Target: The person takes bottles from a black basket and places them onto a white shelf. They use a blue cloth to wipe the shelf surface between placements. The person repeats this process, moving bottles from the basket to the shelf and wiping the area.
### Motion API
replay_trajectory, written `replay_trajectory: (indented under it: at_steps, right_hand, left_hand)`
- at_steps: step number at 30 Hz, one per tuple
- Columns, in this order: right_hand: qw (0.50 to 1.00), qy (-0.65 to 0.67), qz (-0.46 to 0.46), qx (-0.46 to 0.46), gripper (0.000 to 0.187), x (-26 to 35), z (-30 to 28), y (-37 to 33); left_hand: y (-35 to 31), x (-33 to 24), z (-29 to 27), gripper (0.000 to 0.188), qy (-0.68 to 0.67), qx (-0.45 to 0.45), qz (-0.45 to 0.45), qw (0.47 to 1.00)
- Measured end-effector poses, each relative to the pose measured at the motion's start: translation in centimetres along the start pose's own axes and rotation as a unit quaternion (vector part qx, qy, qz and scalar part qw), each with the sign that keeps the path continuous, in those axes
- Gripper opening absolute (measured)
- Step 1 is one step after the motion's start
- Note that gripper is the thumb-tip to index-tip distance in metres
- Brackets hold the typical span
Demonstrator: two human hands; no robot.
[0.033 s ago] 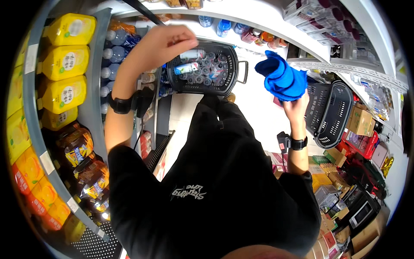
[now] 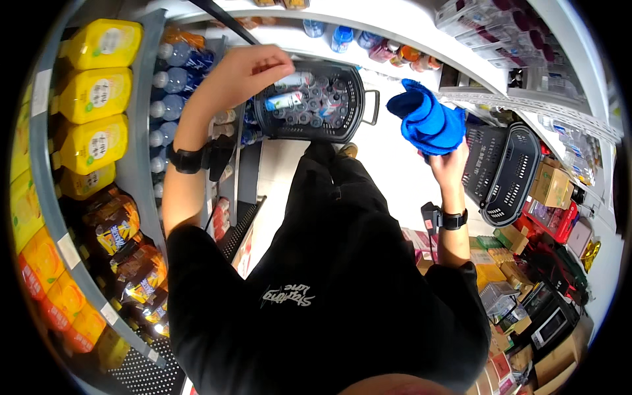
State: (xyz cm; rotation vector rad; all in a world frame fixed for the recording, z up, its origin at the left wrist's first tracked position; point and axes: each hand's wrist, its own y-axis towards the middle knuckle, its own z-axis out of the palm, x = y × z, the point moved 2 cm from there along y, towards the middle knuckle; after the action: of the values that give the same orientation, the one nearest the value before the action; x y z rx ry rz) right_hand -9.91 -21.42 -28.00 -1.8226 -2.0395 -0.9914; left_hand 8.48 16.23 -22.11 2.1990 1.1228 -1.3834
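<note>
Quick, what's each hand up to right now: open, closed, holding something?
Left hand: loosely curled; whether it holds anything can't be told.
Right hand: closed, holding a bunched blue cloth.

Yellow jugs (image 2: 102, 95) stand in a row on the left, near orange packs (image 2: 64, 293). On the right, a cardboard box (image 2: 550, 184) sits near a red package (image 2: 565, 228).

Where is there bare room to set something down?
Most room is on the white floor between the black trousers and right hand, reaching up to the basket of bottles. A narrower bare strip lies between the trousers and the left shelf unit. Crowded: the basket itself, the yellow jugs, the boxes at lower right.
</note>
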Motion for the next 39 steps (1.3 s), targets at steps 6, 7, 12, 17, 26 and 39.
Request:
replay_trajectory:
  at_steps: [6,7,12,17,26,39]
  right_hand:
    - [0.992,0.052,0.060,0.094,0.042,-2.6,6.0,-5.6]
    - [0.990,0.051,0.063,0.112,0.042,-3.2,6.8,-6.8]
    - [0.975,0.074,0.127,0.164,0.043,-7.4,10.7,-13.4]
    - [0.961,0.049,0.186,0.201,0.045,-11.1,12.2,-19.8]
    - [0.940,0.011,0.263,0.217,0.042,-14.4,15.0,-24.6]
    - [0.923,0.004,0.308,0.230,0.047,-13.1,14.0,-23.7]
  left_hand:
    - [-1.1,22.9,11.3,0.020,-0.007,-0.072,-0.166,0.983]
    - [-1.4,26.2,13.6,0.021,0.021,-0.083,-0.181,0.980]
    - [1.4,36.1,23.7,0.028,0.239,0.026,-0.251,0.938]
    - [5.1,44.8,29.9,0.045,0.397,0.059,-0.239,0.884]
    - [9.3,55.4,34.0,0.055,0.462,0.183,-0.271,0.825]
    - [7.7,52.8,33.0,0.030,0.466,0.167,-0.026,0.868]
